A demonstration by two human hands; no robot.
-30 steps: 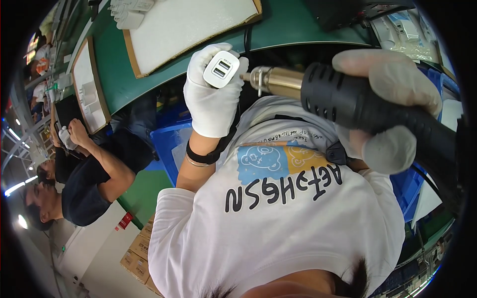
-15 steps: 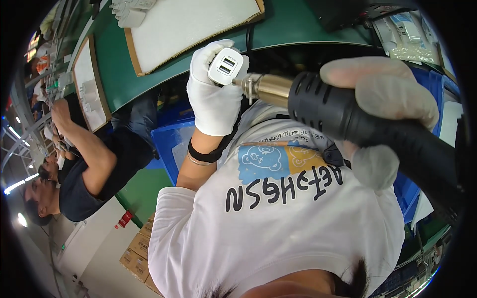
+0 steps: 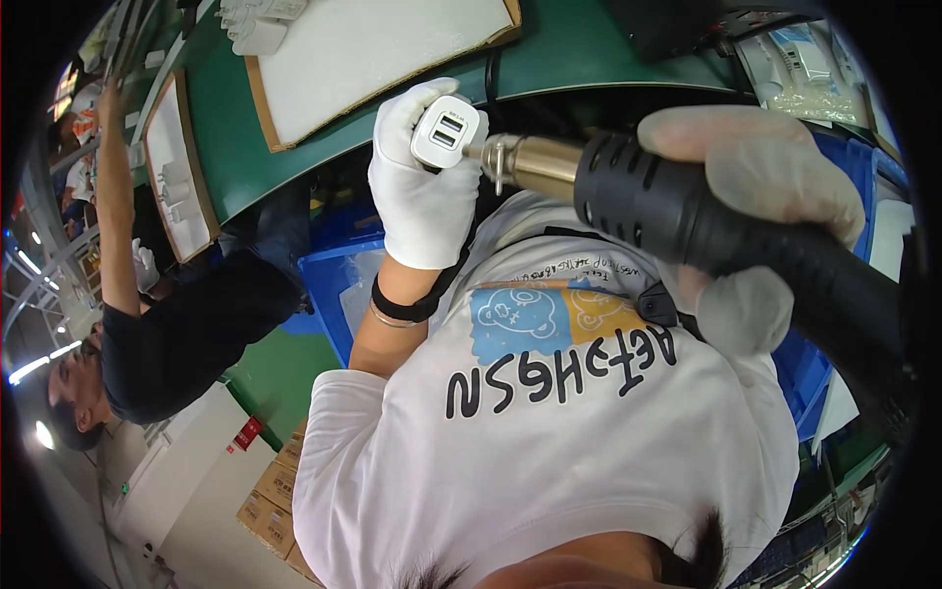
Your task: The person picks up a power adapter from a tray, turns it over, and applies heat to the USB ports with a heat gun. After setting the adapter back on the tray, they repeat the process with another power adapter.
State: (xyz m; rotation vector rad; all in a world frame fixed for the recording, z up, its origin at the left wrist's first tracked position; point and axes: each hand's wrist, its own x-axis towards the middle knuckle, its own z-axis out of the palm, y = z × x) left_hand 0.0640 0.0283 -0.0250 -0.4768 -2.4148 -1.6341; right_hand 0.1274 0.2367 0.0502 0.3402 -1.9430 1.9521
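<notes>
A white charger (image 3: pixel 446 133) with two USB ports is in my gloved left hand (image 3: pixel 422 187), its ported face turned up. My fingers are closed round its sides. In my right hand (image 3: pixel 770 196), in a thin translucent glove, is a black soldering-iron-like tool (image 3: pixel 667 201) with a slotted handle and metal barrel. Fingers lie above the handle and the thumb below it. The tool's thin tip points left at the charger's right edge; whether the two touch I cannot tell. A black band (image 3: pixel 407 302) goes round my left wrist.
On the green bench (image 3: pixel 221 118) lies a white board in a cardboard-edged tray (image 3: pixel 383 49). White plug housings (image 3: pixel 260 25) stand at its left corner. Blue bins (image 3: pixel 329 294) flank my body. At the left, a co-worker in a dark shirt (image 3: pixel 196 324) sits beside another tray (image 3: pixel 177 177).
The tool has shifted slightly right, drawing its tip back toward the charger's edge. My left hand and the charger stay put. The co-worker's arm has stretched out along the bench.
</notes>
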